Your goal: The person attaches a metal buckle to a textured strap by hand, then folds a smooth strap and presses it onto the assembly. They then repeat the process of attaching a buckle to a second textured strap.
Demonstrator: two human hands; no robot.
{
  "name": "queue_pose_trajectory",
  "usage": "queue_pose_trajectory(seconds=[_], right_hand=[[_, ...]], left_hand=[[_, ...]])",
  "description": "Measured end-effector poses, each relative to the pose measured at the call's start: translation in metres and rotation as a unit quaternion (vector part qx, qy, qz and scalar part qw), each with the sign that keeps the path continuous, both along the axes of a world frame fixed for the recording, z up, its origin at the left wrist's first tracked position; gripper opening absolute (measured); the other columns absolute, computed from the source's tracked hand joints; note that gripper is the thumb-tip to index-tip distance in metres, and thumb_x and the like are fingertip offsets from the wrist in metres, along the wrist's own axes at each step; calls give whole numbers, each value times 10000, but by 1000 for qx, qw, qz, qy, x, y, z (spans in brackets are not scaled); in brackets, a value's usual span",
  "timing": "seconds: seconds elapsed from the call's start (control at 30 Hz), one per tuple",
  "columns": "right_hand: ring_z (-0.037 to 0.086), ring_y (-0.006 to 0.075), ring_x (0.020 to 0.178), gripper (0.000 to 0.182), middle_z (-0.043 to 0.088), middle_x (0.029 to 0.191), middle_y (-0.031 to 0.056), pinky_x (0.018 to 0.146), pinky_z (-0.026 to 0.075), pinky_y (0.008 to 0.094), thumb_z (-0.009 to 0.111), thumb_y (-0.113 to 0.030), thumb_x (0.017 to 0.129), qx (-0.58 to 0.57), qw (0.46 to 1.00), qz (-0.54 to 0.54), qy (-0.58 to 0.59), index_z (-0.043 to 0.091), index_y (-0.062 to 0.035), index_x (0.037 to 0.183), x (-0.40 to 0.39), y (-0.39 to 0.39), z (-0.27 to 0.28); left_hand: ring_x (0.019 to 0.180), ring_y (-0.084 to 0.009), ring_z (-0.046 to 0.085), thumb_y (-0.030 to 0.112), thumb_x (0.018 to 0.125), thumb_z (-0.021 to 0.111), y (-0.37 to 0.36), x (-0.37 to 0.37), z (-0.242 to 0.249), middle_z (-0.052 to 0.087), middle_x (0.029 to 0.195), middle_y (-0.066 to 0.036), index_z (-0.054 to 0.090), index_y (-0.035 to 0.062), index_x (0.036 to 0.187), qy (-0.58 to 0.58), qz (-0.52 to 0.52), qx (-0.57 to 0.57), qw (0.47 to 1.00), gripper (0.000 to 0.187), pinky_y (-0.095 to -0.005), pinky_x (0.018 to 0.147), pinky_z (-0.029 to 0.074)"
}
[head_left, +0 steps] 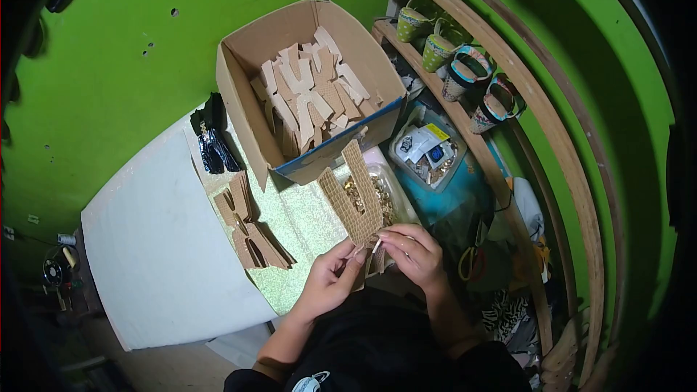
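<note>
In my left hand (335,277) is the lower middle of a brown, woven-textured sandal-upper-like piece (356,219), shaped like an X, with its two long arms pointing away from me. Thumb and fingers are closed on it. My right hand (415,252) pinches a small white stick-like item (377,246) against the piece's narrow middle; its exact kind is too small to make out. Just behind the piece, partly covered by it, stands a clear plastic container (398,203) of gold-coloured bits. To the left lies a stack of similar brown X-shaped pieces (250,229).
A cardboard box (243,87) full of X-shaped pieces (303,91) stands at the back. Beside it is a tub (454,167) with packets. A black shiny packet (210,136) lies left. Wooden rails (501,174) carry small baskets (465,72); scissors (473,258) hang below.
</note>
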State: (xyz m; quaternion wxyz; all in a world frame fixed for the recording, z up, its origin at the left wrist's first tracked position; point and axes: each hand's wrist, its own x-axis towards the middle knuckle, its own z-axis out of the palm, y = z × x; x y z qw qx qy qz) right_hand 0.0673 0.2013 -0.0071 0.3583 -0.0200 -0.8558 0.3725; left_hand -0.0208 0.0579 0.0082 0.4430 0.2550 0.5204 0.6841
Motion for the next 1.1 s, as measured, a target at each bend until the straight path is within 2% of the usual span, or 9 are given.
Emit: queue_pose_trajectory(seconds=[0.1,0.17,0.5,0.57,0.7,0.77,0.83,0.97,1.1], right_hand=[[574,193,770,327,562,894,72,657,477,269,649,43,654,19,1000,-9,4,597,-50,963,3,-1,1],[574,197,771,326,563,897,73,659,478,269,640,48,658,32,999,-10,15,598,-50,965,4,-1,2],[573,205,779,338,562,888,75,669,479,276,614,78,656,58,997,-36,23,604,-61,964,10,-5,-2],[569,209,779,340,552,880,77,670,479,277,621,78,644,41,998,-36,18,598,-64,952,12,-5,-2],[557,204,805,328,532,896,80,681,475,275,638,73,626,-2,1000,-11,-9,583,-54,923,14,-2,5],[543,202,834,313,510,909,79,703,464,282,646,70,623,-69,996,45,-23,564,-40,904,14,3,6],[534,198,841,288,501,911,76,715,451,285,660,61,621,-98,992,70,-32,568,-36,876,15,7,6],[529,183,800,264,501,872,70,687,436,268,689,42,604,-160,979,122,-39,587,-37,834,21,11,2],[508,157,745,256,489,824,54,638,419,250,717,-7,596,-176,964,192,-51,612,-52,825,22,16,15]], left_hand=[[865,-34,448,-3,870,399,0,4,5,521,997,-17,389,-33,1209,14,8,0,1000,340,-174,743,365],[697,-18,400,48,867,451,3,7,11,492,764,29,505,-21,915,13,43,-16,999,100,-173,593,323],[750,-27,456,13,834,494,2,17,9,535,869,-4,485,-34,1059,59,55,-32,996,230,-168,632,367],[802,-45,486,-19,811,503,3,20,6,566,923,-53,452,-27,1138,91,49,-11,995,331,-189,716,406],[797,-50,517,2,793,557,8,26,1,595,872,-49,505,-39,1076,72,98,-43,992,291,-185,698,422],[857,-75,525,-30,781,560,7,26,-1,585,951,-69,515,-63,1037,35,91,-66,993,262,-199,734,422],[736,-19,499,24,798,566,7,26,-2,603,845,-24,537,-30,1032,33,86,-20,996,242,-167,622,412],[696,-13,478,27,804,560,1,26,4,592,808,-6,546,-27,1017,33,53,-32,998,220,-160,594,396],[666,-15,464,25,787,583,-7,24,10,570,737,3,565,-39,914,69,8,-59,996,144,-162,569,382]])
